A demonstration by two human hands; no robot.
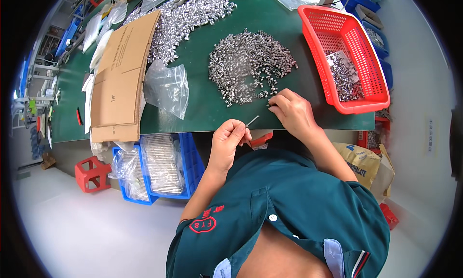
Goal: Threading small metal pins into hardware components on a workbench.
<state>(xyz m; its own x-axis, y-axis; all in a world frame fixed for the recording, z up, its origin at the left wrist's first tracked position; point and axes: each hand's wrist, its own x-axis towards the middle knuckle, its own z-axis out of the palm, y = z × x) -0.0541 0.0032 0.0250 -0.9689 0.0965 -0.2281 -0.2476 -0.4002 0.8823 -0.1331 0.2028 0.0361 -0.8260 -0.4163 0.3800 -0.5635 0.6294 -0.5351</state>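
My left hand (pixel 228 138) is closed in a pinch around a thin metal rod (pixel 252 121), whose tip points up and to the right. It is held at the near edge of the green table. My right hand (pixel 294 111) rests at the table edge just below a pile of small shiny metal sleeves (pixel 231 61). Its thumb and fingertips come together at the pile's near side. What sits between those fingertips, if anything, is too small to make out.
A red plastic basket (pixel 316 51) with metal parts stands at the right. Flattened cardboard (pixel 115 85) and a clear plastic bag (pixel 169 87) lie left. A larger heap of silvery parts (pixel 193 15) is farther back. Blue bins (pixel 192 162) and a red stool (pixel 91 174) stand below.
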